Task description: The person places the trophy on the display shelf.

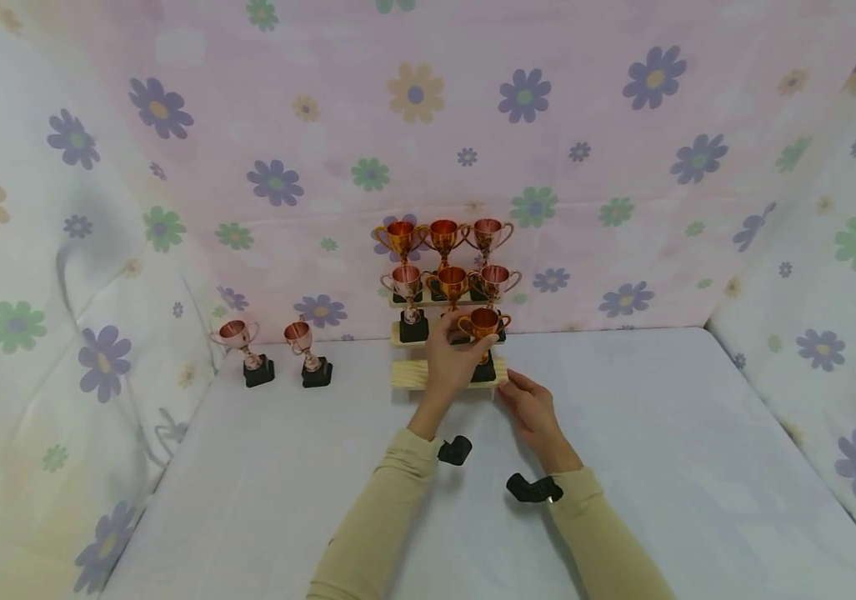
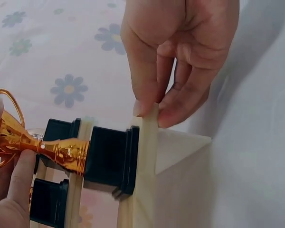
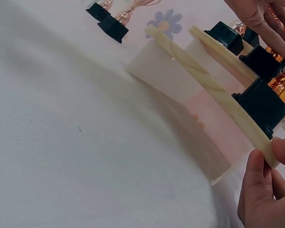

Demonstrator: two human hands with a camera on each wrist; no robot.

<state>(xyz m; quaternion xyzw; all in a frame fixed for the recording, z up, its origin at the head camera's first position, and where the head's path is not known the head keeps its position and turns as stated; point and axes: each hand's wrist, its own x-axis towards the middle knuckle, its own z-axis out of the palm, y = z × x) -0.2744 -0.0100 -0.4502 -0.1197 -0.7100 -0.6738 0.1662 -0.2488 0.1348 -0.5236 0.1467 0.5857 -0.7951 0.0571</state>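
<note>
A shiny copper trophy [image 1: 483, 323] on a black base, pinched by the left hand [image 1: 452, 360], stands on the tiered wooden stand [image 1: 412, 375], whose edge the right hand [image 1: 531, 406] pinches, six trophies [image 1: 444, 250] crowding behind.

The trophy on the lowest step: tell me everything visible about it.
The trophy is a shiny orange-gold cup with two loop handles, a slim stem and a square black base. It stands upright on the lowest step of the pale wooden tiered stand. The left hand grips its stem; the right hand pinches the step's end beside it.
</note>
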